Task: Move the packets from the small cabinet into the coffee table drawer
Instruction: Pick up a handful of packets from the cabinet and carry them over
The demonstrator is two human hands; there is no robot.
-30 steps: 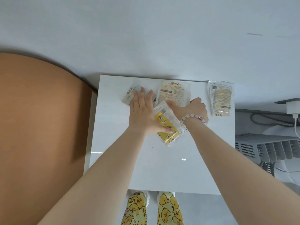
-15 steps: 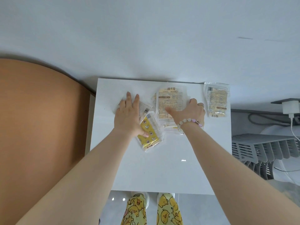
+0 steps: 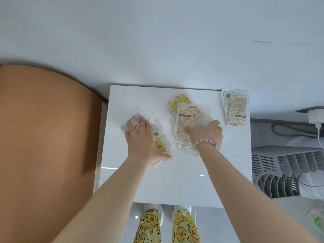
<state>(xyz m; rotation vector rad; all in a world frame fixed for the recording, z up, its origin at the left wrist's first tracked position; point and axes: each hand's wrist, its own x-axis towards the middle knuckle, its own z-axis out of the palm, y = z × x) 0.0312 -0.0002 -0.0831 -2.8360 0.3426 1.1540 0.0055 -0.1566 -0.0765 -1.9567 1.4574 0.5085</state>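
Observation:
Several packets lie on the white top of the small cabinet (image 3: 175,181). My left hand (image 3: 142,139) presses flat on a clear packet (image 3: 135,120) and a yellow patterned packet (image 3: 163,144) at the left. My right hand (image 3: 206,132) holds a beige hand warmer packet (image 3: 191,118) in the middle, thumb on top and fingers curled at its right edge. More packets lie under this one, hidden in part by my wrist. A yellow star packet (image 3: 177,102) pokes out behind it. One more beige packet (image 3: 235,107) lies alone at the far right corner. No drawer is in view.
A large brown rounded surface (image 3: 43,137) fills the left side, close to the cabinet. A grey slatted rack (image 3: 280,163) stands to the right, with a white plug (image 3: 315,116) and cables above it. A white wall is behind.
My left hand has slid to the left, taking the yellow patterned packet with it onto the clear packet. My right hand has stayed on the middle stack, and the yellow star packet now shows behind.

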